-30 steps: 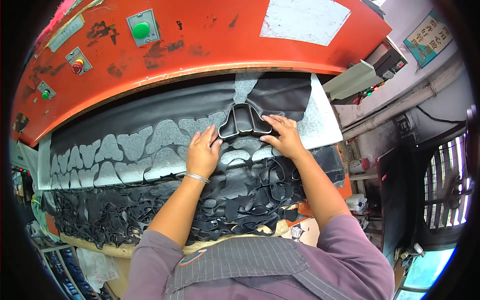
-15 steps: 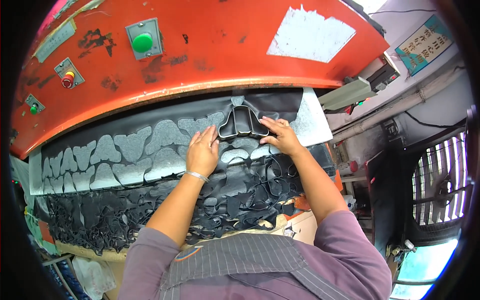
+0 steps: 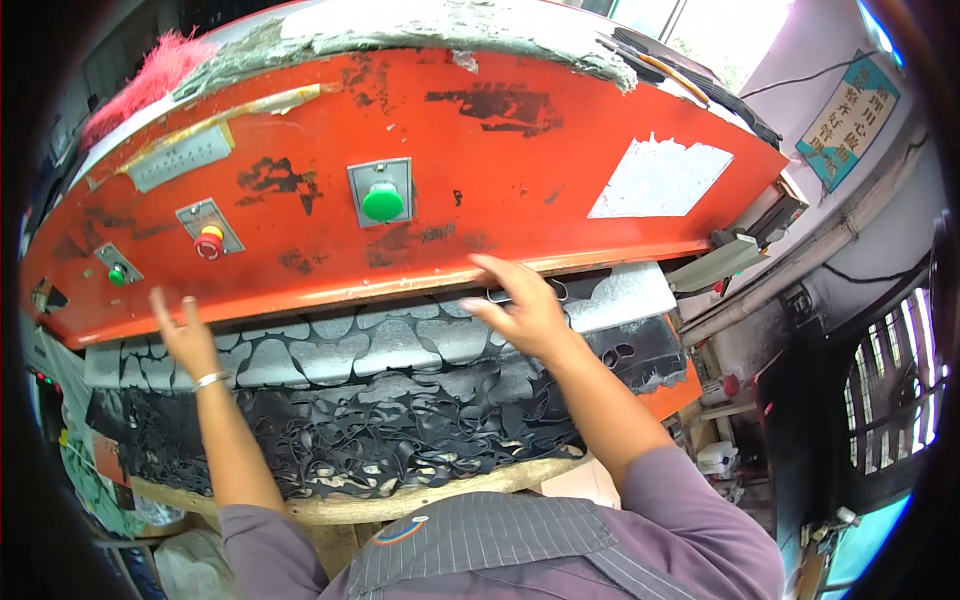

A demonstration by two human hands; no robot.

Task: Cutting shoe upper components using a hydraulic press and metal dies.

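Both hands have come off the black metal cutting die they were pressing a second ago: the left hand (image 3: 185, 335) has swung out to about nine o'clock and the right hand (image 3: 522, 305) has lifted toward twelve, while the view itself has tipped up so the press head fills far more of the picture. Nearest the person, at six o'clock, the pale rounded edge of the tabletop (image 3: 400, 500) carries a tangled black web of cut-out sheet scrap (image 3: 380, 445); just beyond it lies the black rubbery sheet with grey shoe-sole-shaped cutouts (image 3: 330, 350). The left hand is released, fingers spread and raised, holding nothing, just below the red head's lower edge and nearest the small green button (image 3: 118, 274). The right hand is also empty, fingers loosely splayed above the sheet, with the die (image 3: 500, 294) barely showing behind it under the head, at about one o'clock from centre. Farthest, the worn orange-red steel press head (image 3: 480, 170) bears a red-and-yellow stop button (image 3: 209, 242) and a large green push button (image 3: 382, 203). To do this step well, I judge that both hands should stay fully clear of the gap beneath the head, the die sitting flat and square on uncut sheet, and sleeves kept back from the edge.
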